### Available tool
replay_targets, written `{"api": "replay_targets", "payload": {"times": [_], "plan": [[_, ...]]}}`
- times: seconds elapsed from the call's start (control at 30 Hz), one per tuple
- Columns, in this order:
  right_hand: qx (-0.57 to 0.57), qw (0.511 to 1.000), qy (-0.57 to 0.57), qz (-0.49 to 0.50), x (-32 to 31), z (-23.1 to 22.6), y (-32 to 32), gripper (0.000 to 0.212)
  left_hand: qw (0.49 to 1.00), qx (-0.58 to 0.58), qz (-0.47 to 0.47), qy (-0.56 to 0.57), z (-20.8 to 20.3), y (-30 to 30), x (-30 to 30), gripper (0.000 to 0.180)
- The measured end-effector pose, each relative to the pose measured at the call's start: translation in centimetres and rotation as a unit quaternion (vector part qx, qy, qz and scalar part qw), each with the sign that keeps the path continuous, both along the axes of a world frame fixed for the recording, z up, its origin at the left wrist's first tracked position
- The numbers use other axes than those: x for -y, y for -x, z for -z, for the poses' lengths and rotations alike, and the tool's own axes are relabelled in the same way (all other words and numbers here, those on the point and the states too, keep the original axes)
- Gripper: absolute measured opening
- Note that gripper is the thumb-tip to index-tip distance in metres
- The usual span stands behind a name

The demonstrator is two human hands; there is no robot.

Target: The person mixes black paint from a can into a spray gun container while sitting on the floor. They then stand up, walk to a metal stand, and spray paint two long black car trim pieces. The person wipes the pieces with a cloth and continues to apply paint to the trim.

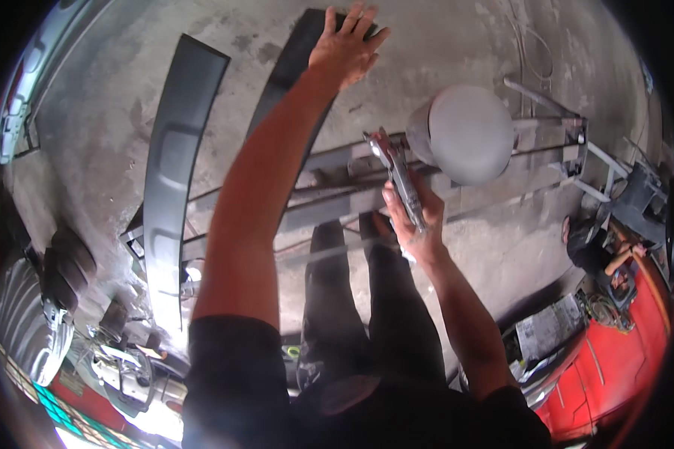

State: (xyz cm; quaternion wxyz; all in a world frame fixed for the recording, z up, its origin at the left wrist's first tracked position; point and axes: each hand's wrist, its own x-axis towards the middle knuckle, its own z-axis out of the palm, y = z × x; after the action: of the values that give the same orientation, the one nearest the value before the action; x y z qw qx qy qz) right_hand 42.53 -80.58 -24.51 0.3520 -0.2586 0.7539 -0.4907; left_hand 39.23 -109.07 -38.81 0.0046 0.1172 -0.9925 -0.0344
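My left hand (350,46) is stretched out at the top, fingers spread, over the far end of a dark curved trim panel (288,75). Whether the palm presses on it I cannot tell. My right hand (421,224) is closed around the grip of a metal spray gun (398,176), its head pointing away from me. A round light-grey cup (472,135) shows right beside the gun's head; the join between them is hidden. Left of my arm a second dark curved panel (176,142) lies across a long metal frame (337,200). My left forearm covers part of the first panel.
At the right, another person (603,254) is low down by a red car body part (614,367). Newspaper sheets (550,329) lie near it. A black stand (638,198) is at the frame's right end. Car parts (131,374) crowd the lower left. Concrete floor (262,30) surrounds the frame.
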Motion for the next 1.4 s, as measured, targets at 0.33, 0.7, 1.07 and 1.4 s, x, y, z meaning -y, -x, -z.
{"api": "replay_targets", "payload": {"times": [0.33,0.7,1.07,1.4], "plan": [[0.021,0.997,-0.036,-0.063,-1.2,-0.7,-1.9,0.021,0.978,0.160,0.037,-0.125,-2.7,-27.6,-10.5,0.062],[0.034,0.980,0.027,-0.196,6.5,-1.8,-7.8,0.029,0.958,-0.107,-0.262,0.048,-1.8,-17.0,9.3,0.066],[0.015,0.974,0.007,-0.228,8.6,-2.8,-8.3,0.020,0.860,0.025,-0.509,0.038,-2.9,-43.9,0.9,0.072],[-0.085,0.967,0.045,-0.235,8.7,-1.3,-8.1,0.024,0.904,-0.040,-0.403,-0.139,-2.0,-25.4,15.2,0.102]]}}
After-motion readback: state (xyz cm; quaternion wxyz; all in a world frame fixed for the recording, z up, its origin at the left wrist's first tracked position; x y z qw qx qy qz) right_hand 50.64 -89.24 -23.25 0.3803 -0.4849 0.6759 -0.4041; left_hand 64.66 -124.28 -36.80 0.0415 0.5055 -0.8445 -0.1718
